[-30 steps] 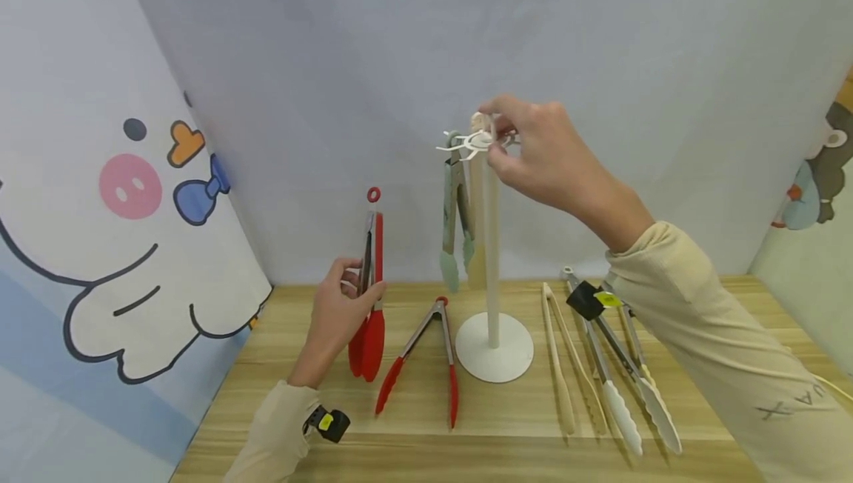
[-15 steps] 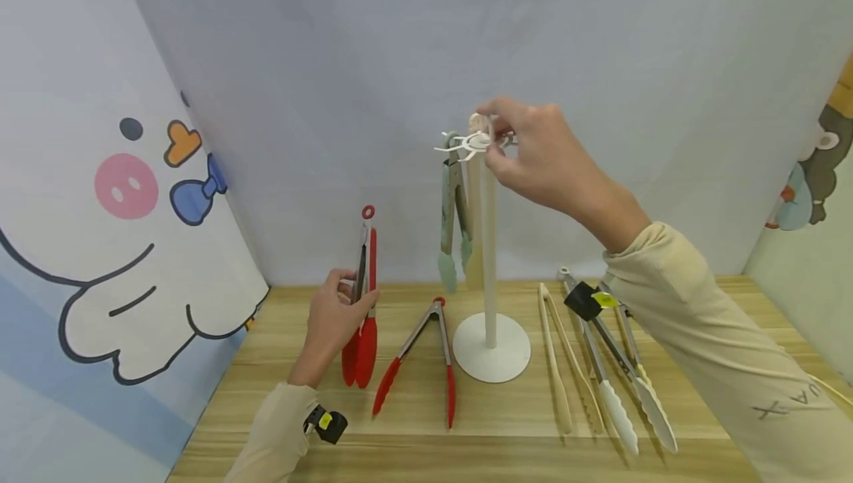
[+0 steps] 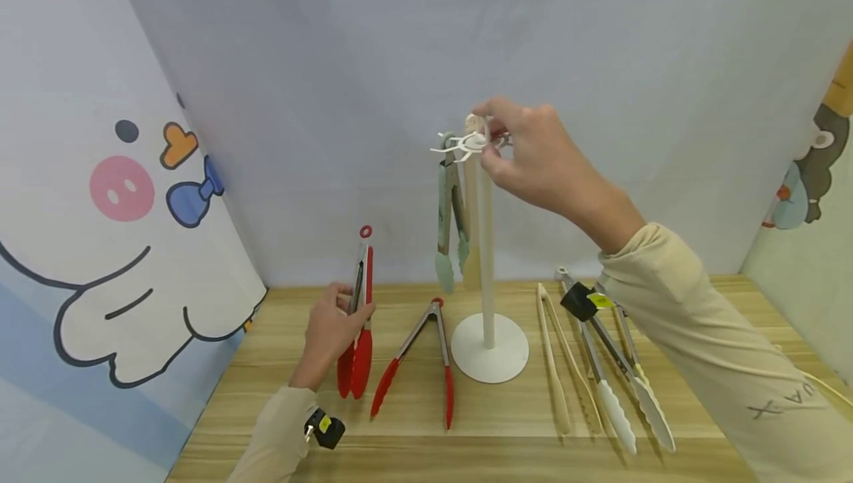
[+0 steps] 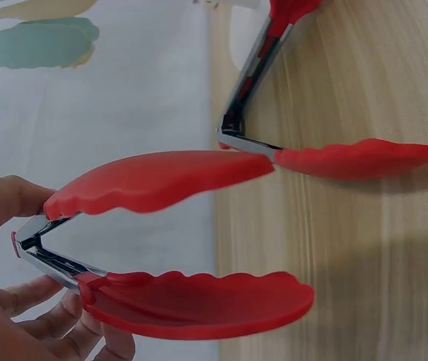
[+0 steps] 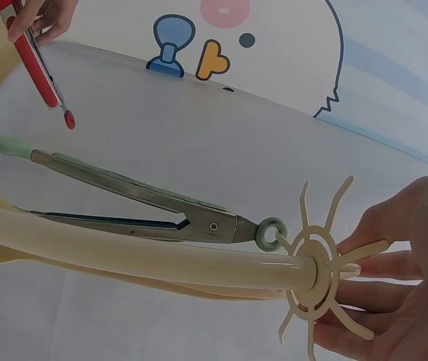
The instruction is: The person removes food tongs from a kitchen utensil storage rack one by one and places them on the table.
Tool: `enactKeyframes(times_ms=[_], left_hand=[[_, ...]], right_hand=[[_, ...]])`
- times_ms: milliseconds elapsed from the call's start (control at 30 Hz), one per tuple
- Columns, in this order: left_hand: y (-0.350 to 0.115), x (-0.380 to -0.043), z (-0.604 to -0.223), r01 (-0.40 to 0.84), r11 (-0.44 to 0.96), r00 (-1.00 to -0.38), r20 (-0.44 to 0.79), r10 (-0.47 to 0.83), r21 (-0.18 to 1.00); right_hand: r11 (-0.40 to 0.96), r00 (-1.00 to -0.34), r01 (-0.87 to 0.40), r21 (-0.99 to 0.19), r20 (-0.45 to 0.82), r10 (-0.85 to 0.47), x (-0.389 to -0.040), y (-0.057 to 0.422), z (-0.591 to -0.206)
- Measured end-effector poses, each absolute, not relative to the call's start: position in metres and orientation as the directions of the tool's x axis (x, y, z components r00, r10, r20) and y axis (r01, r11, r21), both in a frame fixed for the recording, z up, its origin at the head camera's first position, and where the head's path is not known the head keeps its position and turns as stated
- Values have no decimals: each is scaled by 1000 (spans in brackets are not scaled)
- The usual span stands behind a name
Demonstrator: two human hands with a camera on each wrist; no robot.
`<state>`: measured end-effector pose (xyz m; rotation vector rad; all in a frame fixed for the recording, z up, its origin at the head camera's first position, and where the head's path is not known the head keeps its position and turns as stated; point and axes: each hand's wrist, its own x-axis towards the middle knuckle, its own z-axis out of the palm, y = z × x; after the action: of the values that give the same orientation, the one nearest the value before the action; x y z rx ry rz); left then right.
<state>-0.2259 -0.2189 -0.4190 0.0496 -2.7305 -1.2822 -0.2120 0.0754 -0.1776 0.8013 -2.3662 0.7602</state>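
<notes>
My left hand [image 3: 331,331] grips red-tipped tongs [image 3: 363,364] by their arms, ring end up, at the left of the table. Their scalloped red heads [image 4: 198,308] stand apart in the left wrist view. With thumb and fingers, my right hand [image 3: 543,157] holds the top of a white hook stand [image 3: 489,364] at its hub. From one hook hang mint-green tongs [image 5: 138,194] by their ring. Behind the pole hangs a beige utensil [image 3: 472,264], partly hidden. A second pair of red-tipped tongs [image 3: 449,398] lies spread on the table between my left hand and the stand.
Right of the stand lie wooden-coloured tongs [image 3: 554,372] and white-tipped tongs [image 3: 616,416]. Cream-tipped tongs [image 3: 642,374] beside them are partly covered by the others and my right sleeve. A pale cloth [image 3: 320,98] hangs behind the wooden table [image 3: 506,461].
My left hand has lowered the red-tipped tongs toward the table, moving slightly left. My right hand keeps its hold on the stand's top. The whole head view has shifted a little.
</notes>
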Motion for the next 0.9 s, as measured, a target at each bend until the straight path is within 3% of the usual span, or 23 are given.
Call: enactKeyframes(times_ms=[900], left_hand=[[-225, -221, -451, -78, 681, -992, 12, -126, 728]], right_hand=[[676, -686, -663, -321, 622, -377, -210, 72, -178]])
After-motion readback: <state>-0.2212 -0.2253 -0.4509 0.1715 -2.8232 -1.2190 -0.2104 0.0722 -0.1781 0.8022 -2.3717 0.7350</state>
